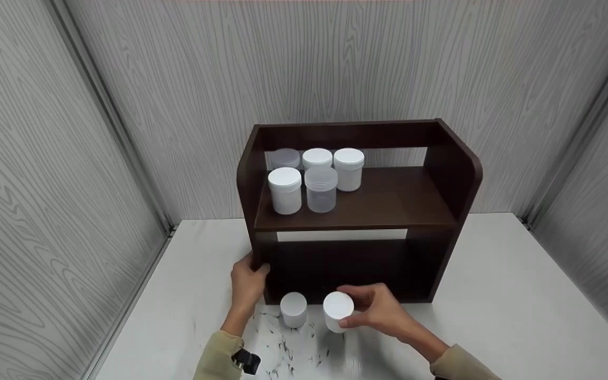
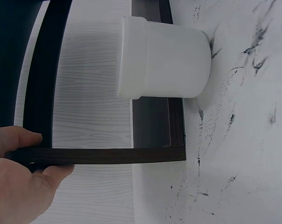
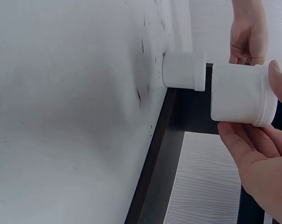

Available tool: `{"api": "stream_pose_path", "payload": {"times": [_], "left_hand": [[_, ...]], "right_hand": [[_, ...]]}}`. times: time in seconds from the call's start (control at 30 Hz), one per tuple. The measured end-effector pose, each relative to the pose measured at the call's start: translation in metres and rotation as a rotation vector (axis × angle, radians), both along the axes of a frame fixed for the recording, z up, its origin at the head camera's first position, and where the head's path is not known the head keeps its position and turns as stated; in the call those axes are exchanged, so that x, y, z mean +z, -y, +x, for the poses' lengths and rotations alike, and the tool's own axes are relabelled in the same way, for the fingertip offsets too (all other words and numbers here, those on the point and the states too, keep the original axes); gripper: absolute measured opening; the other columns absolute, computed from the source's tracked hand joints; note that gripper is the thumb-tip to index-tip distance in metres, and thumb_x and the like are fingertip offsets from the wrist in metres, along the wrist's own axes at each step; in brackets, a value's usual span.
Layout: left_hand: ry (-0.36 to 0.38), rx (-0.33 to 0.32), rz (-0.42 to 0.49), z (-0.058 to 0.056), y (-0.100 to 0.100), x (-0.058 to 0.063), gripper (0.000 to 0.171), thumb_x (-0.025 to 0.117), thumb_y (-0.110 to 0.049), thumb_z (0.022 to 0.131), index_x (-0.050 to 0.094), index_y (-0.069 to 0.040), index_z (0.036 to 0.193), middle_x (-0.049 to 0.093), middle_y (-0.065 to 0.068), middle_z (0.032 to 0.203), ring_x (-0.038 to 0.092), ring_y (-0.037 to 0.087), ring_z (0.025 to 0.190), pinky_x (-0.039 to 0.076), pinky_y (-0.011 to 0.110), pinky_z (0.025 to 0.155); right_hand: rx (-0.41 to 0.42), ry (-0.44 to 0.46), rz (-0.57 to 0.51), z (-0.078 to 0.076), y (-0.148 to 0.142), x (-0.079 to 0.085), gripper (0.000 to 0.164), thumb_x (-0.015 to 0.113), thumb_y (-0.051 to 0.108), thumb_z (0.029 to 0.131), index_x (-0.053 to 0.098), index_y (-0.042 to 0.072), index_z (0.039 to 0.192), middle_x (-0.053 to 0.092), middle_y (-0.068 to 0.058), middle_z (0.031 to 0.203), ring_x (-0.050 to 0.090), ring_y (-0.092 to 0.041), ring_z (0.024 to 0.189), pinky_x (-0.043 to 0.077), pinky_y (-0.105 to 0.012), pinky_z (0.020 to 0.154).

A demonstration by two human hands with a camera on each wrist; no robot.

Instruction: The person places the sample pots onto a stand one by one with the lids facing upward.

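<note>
A dark brown two-tier shelf (image 1: 388, 211) stands on the white table. My left hand (image 1: 247, 285) grips its left side panel (image 2: 108, 156), thumb on one face and fingers on the other. My right hand (image 1: 380, 311) holds a white lidded jar (image 1: 338, 311) between thumb and fingers, in front of the lower tier. In the right wrist view this held jar (image 3: 236, 93) is upright and raised off the table. A second white jar (image 1: 294, 310) stands on the table between the hands, by the shelf's front edge; the left wrist view shows the standing jar (image 2: 173, 60) up close.
On the upper tier, several jars stand grouped at the left: white-lidded ones such as the front jar (image 1: 285, 192), and translucent ones such as the clear jar (image 1: 321, 191). Dark scuff marks (image 1: 285, 348) spot the table. Grey wood-grain walls (image 1: 177, 79) enclose the table.
</note>
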State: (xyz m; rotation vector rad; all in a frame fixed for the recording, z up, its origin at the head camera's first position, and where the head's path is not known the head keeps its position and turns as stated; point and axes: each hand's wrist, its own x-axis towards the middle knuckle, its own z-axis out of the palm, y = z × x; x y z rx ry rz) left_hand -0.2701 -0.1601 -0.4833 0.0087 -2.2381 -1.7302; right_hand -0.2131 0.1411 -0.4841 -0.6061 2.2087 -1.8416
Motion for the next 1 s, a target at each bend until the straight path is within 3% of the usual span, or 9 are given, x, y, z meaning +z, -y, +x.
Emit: {"api": "stream_pose_path", "payload": {"times": [0.5, 1.0], "left_hand": [[-0.014, 0.019, -0.007, -0.001, 0.000, 0.000, 0.044, 0.062, 0.000, 0.097, 0.059, 0.013, 0.139, 0.068, 0.027, 0.128, 0.064, 0.039, 0.122, 0.051, 0.051, 0.103], [-0.002, 0.022, -0.017, -0.001, -0.001, 0.001, 0.047, 0.061, -0.001, 0.096, 0.056, 0.015, 0.141, 0.065, 0.030, 0.132, 0.062, 0.041, 0.126, 0.049, 0.052, 0.106]], "right_hand": [[0.001, -0.036, -0.007, 0.009, -0.008, 0.027, 0.069, 0.094, 0.006, 0.077, 0.064, -0.007, 0.138, 0.067, -0.022, 0.136, 0.067, -0.032, 0.123, 0.057, -0.031, 0.095], [-0.059, -0.042, -0.016, 0.004, -0.017, 0.067, 0.071, 0.095, 0.007, 0.076, 0.064, -0.009, 0.138, 0.070, -0.021, 0.129, 0.071, -0.030, 0.114, 0.060, -0.033, 0.088]]}}
